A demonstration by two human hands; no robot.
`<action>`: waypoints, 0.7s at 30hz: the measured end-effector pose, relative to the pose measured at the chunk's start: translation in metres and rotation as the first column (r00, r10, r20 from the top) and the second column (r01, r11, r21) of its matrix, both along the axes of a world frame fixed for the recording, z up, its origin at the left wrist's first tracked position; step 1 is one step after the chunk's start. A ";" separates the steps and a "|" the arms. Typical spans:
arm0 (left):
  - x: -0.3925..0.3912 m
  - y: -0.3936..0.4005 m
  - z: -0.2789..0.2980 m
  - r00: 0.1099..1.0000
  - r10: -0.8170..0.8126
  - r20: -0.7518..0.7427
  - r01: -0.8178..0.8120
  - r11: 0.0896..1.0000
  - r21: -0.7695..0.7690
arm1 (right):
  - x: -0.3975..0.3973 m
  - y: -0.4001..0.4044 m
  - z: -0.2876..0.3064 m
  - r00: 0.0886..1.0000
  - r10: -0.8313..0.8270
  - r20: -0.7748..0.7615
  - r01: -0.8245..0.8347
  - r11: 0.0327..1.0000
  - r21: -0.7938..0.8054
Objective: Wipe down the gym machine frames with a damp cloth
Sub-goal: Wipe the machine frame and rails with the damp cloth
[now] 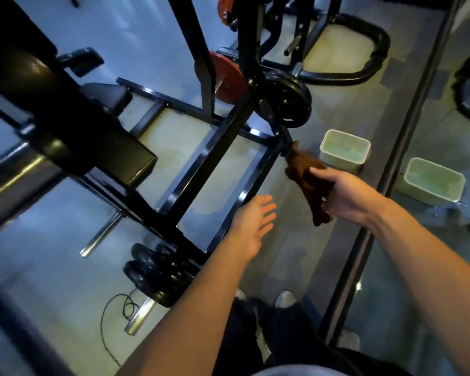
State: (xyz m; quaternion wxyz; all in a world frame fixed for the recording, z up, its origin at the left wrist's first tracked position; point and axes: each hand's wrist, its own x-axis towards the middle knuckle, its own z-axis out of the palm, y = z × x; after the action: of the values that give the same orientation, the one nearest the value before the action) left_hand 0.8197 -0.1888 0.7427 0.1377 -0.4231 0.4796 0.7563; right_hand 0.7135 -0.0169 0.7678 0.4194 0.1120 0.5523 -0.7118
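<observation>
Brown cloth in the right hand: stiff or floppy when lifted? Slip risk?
Probably floppy: the brown cloth droops in uneven folds on both sides of the right hand, with one end trailing to the black metal machine frame. Likely light, since one hand holds it mid-length. Slip looks unlikely: the surface seems matte and fuzzy, though motion blur limits certainty.

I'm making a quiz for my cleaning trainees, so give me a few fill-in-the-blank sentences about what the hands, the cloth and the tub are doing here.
1. The brown cloth is held by the ____ hand.
2. The left hand is open and holds ____.
3. The far end of the cloth reaches a corner of the black ____.
4. The pale tub stands on the ____, beside the mirror.

Missing words: right; nothing; frame; floor
</observation>
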 end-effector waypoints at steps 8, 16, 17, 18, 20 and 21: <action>0.037 -0.023 0.026 0.986 0.045 -0.160 -0.056 0.996 -0.068 | 0.103 -0.040 0.015 0.929 0.293 -0.224 -0.259 0.951 0.170; 0.133 -0.070 0.017 0.949 -0.244 -0.200 0.209 0.961 -0.181 | 0.206 -0.109 0.009 0.951 0.030 -0.309 0.039 0.975 0.217; 0.145 -0.076 0.015 0.947 -0.246 -0.206 0.204 0.957 -0.205 | 0.217 -0.119 0.007 0.952 -0.003 -0.306 0.075 0.972 0.224; 0.154 -0.081 0.012 0.950 -0.231 -0.212 0.182 0.957 -0.224 | 0.225 -0.127 0.005 0.955 -0.041 -0.292 0.113 0.966 0.233; 0.172 -0.091 0.010 0.960 -0.201 -0.197 0.142 0.950 -0.279 | 0.243 -0.142 0.002 0.969 -0.089 -0.228 0.146 0.958 0.246; 0.183 -0.096 0.012 0.964 -0.191 -0.184 0.125 0.939 -0.320 | 0.252 -0.150 0.003 0.977 -0.101 -0.189 0.147 0.958 0.245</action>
State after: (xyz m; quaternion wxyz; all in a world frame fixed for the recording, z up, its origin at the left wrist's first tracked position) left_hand 1.0025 -0.2844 0.7546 0.0790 -0.3162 0.6353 0.7001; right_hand 0.9657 -0.1668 0.7709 0.3056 0.1372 0.6665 -0.6660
